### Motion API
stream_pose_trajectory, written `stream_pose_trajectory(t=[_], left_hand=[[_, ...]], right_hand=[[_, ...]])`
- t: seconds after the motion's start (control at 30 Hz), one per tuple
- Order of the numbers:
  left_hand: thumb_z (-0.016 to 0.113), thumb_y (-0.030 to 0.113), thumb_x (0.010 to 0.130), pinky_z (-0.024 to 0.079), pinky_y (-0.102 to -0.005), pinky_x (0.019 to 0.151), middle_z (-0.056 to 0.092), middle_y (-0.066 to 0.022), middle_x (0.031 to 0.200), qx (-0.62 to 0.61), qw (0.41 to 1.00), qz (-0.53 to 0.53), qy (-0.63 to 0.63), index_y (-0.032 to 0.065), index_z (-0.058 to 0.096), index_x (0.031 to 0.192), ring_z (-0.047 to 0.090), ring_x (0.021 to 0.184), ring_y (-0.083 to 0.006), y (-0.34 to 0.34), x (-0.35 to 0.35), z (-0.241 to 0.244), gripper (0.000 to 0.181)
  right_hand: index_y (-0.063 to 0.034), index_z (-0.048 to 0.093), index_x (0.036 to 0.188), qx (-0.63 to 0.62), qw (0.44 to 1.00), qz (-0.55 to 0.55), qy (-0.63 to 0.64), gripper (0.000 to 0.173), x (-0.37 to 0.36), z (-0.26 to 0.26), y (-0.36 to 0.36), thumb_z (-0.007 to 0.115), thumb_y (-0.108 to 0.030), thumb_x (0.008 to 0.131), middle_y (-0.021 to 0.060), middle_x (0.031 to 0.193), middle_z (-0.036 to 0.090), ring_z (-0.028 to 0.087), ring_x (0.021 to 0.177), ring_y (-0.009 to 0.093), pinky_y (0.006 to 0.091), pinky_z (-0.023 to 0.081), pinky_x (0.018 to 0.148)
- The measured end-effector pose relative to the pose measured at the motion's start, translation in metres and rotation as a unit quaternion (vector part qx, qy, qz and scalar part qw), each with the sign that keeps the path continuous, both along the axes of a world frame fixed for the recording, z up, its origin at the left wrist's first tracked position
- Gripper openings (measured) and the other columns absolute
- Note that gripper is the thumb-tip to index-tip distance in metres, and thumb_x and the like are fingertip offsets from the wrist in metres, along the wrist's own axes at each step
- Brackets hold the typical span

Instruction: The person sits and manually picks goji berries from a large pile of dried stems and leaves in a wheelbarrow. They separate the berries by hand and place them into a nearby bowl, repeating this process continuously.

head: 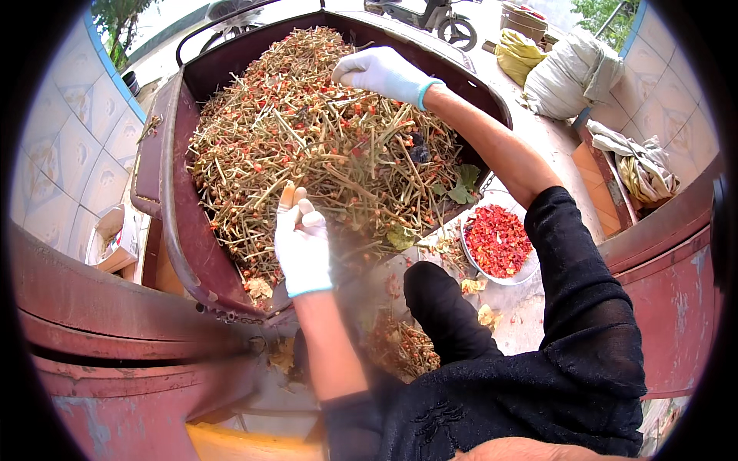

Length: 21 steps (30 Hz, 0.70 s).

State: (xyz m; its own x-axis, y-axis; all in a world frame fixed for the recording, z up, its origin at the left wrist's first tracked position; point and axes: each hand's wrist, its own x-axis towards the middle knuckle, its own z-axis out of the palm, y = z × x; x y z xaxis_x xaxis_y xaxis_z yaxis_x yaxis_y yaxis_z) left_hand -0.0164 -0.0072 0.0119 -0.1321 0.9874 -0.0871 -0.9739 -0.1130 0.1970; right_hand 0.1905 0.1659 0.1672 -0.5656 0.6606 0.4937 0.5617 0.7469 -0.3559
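Observation:
A heap of dry plant stalks (pixel 323 144) mixed with small red bits fills a maroon metal cart bed (pixel 199 230). My left hand (pixel 302 242), in a white knit glove with a pale blue cuff, is at the near side of the heap. Its index finger points up, its tip stained yellow-brown, and the other fingers are bent. Over the far right of the heap is my right hand (pixel 380 75), gloved alike, its fingers curled; whether anything is inside is hidden. A white bowl (pixel 536 268) of red plant pieces (pixel 497 241) sits on the ground, below my right forearm.
Red metal door panels (pixel 671 299) flank me on both sides. Stalk litter (pixel 412 348) lies by my leg. A white sack (pixel 568 75) and a yellow sack (pixel 517 55) stand at the back right. At left is an open cardboard box (pixel 115 239). A motorbike (pixel 429 17) stands beyond the cart.

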Motion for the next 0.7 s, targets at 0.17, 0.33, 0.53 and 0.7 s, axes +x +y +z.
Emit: stream_pose_trajectory(t=[0.17,0.33,0.53,0.7], left_hand=[[0.048,0.008,0.098,0.048,-0.0249,0.050,0.069,-0.0148,0.096,-0.039,0.999,0.014,0.017,0.0002,0.057,0.120,0.064,0.068,-0.0155,-0.008,0.002,0.007,0.025],[0.051,0.017,0.100,0.033,-0.0199,0.038,0.060,-0.0027,0.072,-0.063,0.997,0.004,0.038,0.0027,0.057,0.116,0.044,0.050,-0.0069,-0.010,0.008,0.021,0.022],[0.051,0.016,0.099,0.034,-0.0198,0.039,0.061,-0.0033,0.074,-0.066,0.996,0.011,0.060,0.0033,0.054,0.119,0.049,0.053,-0.0076,-0.009,0.010,0.020,0.023],[0.052,0.016,0.099,0.036,-0.0208,0.041,0.064,-0.0045,0.076,-0.088,0.992,0.031,0.079,0.0031,0.054,0.119,0.052,0.054,-0.0085,-0.006,0.010,0.018,0.024]], right_hand=[[-0.0141,0.072,0.103,0.036,0.998,-0.044,-0.002,0.022,0.003,0.004,-0.016,0.060,-0.023,0.088,0.0082,0.097,0.071,0.068,0.090,0.023,0.0337,0.052,0.082],[-0.0162,0.072,0.104,0.039,0.998,-0.054,-0.009,0.024,0.001,-0.004,0.012,0.059,-0.025,0.087,0.0062,0.095,0.072,0.068,0.089,0.025,0.0348,0.052,0.082],[-0.0162,0.072,0.103,0.026,0.979,-0.097,-0.175,0.030,-0.034,-0.018,0.072,0.059,-0.033,0.082,0.0088,0.096,0.071,0.068,0.091,0.028,0.0400,0.052,0.082],[-0.0155,0.075,0.099,-0.074,0.978,-0.028,-0.192,0.026,-0.043,-0.036,0.096,0.067,-0.026,0.077,0.0074,0.094,0.073,0.068,0.089,0.026,0.0365,0.051,0.084]])
